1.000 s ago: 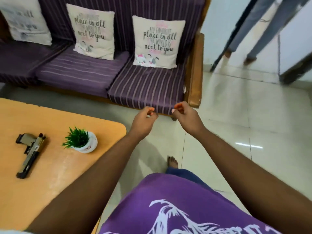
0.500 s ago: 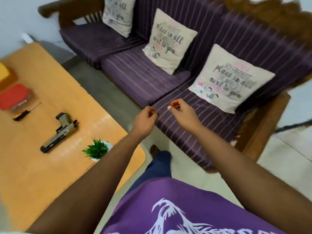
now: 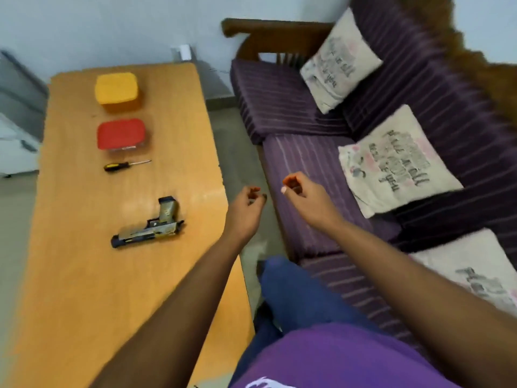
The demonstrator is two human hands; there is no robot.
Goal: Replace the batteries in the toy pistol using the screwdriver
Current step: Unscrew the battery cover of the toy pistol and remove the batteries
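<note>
- My left hand (image 3: pixel 246 208) and right hand (image 3: pixel 303 193) hang past the surface's (image 3: pixel 84 275) right edge, fingers loosely curled, holding nothing.
- The toy pistol (image 3: pixel 151 226) lies mid-surface, the screwdriver (image 3: pixel 126 165) beyond it.

The person is wearing a purple shirt (image 3: pixel 335 357) with a white print. Blue trousers (image 3: pixel 296 292) are covering the legs, and both arms are showing bare.

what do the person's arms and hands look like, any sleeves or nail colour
Both forearms are bare up to the frame's lower edge, with no sleeves, watch or bracelets in view. The left hand and right hand show orange-red colour at the tips of the fingers, and one right nail looks pale pink. Below is a purple shirt with a white print.
</note>
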